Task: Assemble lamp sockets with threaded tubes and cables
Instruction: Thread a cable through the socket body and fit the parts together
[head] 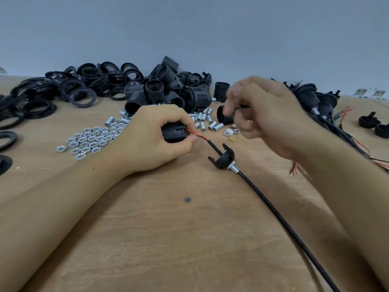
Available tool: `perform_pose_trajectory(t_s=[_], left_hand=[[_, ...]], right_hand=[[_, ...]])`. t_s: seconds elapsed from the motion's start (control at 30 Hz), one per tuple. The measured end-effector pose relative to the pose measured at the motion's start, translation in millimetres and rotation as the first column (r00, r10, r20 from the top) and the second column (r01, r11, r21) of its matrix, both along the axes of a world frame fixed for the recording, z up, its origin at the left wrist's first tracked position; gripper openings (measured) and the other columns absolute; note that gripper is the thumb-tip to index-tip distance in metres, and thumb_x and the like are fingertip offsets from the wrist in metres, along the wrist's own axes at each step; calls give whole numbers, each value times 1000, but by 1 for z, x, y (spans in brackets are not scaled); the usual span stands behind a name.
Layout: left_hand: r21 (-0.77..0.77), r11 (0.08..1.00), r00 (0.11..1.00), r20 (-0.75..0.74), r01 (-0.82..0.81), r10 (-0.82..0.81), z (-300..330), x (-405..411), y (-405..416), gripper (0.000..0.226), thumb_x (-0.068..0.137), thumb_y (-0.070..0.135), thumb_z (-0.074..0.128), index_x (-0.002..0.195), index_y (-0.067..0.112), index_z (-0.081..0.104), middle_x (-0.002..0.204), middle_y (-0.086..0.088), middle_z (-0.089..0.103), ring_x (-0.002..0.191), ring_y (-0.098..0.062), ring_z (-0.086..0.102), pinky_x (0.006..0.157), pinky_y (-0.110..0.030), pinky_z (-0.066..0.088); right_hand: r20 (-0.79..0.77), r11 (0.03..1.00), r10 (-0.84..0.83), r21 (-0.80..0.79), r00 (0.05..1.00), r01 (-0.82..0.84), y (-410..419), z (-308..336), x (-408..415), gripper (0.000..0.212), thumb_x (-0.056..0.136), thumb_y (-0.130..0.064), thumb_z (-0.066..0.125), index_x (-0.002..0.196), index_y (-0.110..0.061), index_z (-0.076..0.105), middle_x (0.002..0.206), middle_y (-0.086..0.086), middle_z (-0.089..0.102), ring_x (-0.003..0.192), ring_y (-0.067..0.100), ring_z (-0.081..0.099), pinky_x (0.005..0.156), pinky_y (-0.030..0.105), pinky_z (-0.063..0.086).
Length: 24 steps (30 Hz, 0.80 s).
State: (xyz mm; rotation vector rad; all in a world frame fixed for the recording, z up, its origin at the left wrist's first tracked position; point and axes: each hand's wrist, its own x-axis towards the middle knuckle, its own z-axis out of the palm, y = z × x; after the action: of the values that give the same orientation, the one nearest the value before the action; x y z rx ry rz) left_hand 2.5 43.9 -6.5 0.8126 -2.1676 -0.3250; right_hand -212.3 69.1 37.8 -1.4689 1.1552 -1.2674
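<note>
Now the left hand [155,135] is wrapped tight around a black ribbed plastic socket body [174,133], pinning it low over the middle of the wooden tabletop [189,239], with thin red and black wires [199,135] running out of it to the right. Those wires lead into the black domed socket cap [224,158], which lies on the tabletop just right of the hand, its silver threaded tube and nut [234,167] seated underneath and the black sheathed cable [284,224] trailing off toward the near right corner. The right hand [265,114] is up and blurred, fingers curled; it may be pinching something small and dark, but I can't tell. The risk, as I judge it: those bare wires are short and taut, so a tug on the socket body could drag the cap or pull a conductor loose. A careless right hand could also scatter the loose silver nuts [92,140] and short silver tubes [207,121] lying just behind.
</note>
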Motion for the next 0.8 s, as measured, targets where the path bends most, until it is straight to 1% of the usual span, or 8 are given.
perform_pose_trajectory(t_s=[0.07,0.13,0.23,0.37,0.53,0.6,0.7,0.8], left_hand=[[1,1000,1000,4,-8,8,0,0,1,13,82,9,78,88,19,72,83,12,68,78,-6,63,72,-8,42],[1,1000,1000,2,-16,16,-1,-1,1,14,82,10,78,88,20,71,83,12,68,78,-6,63,71,-8,42],[0,1000,1000,0,-19,19,-1,-1,1,12,82,9,78,88,17,72,84,12,68,78,-4,63,72,-7,42],[-11,1000,1000,-2,-18,18,0,-1,1,10,82,8,78,88,13,72,84,12,67,79,1,62,73,-6,41],[21,1000,999,-39,-15,16,1,0,0,11,82,10,78,89,14,71,87,6,70,81,-9,64,75,-17,48],[23,1000,999,-45,-3,4,1,0,1,11,82,12,78,89,15,70,86,8,69,79,-10,64,74,-18,49],[22,999,998,-54,32,-31,2,-1,3,12,82,12,78,89,16,69,84,7,69,76,-11,64,70,-18,49],[33,998,996,-71,59,-57,3,-1,5,14,81,13,78,89,16,67,82,9,66,71,-8,61,67,-14,45]], right_hand=[[-233,995,93,60,968,-81,6,8,-10,17,88,-13,53,72,-17,58,67,3,63,46,13,38,40,19,27],[-532,994,103,74,841,-74,11,10,-14,13,86,-30,61,78,-19,59,69,-4,64,49,9,44,42,20,31],[-760,976,203,211,617,-61,16,7,-10,47,61,-63,73,94,-33,58,84,-11,65,53,-2,52,49,19,38],[-740,951,299,286,603,-121,19,1,-6,43,68,-43,82,101,-28,59,83,-3,68,48,7,59,46,21,45],[-709,983,179,112,682,-142,16,3,-7,26,78,-35,74,102,-32,63,93,-4,69,75,6,68,75,30,54],[-611,975,220,123,761,-183,18,2,-4,22,85,-22,69,106,-25,62,92,3,70,75,16,73,75,38,59],[-569,977,205,65,796,-205,18,-2,1,19,89,-16,65,107,-22,63,80,-7,68,59,11,68,56,24,54],[-588,976,170,-12,791,-218,16,-5,4,22,88,-24,67,109,-26,66,65,-28,60,53,1,54,55,9,40]])
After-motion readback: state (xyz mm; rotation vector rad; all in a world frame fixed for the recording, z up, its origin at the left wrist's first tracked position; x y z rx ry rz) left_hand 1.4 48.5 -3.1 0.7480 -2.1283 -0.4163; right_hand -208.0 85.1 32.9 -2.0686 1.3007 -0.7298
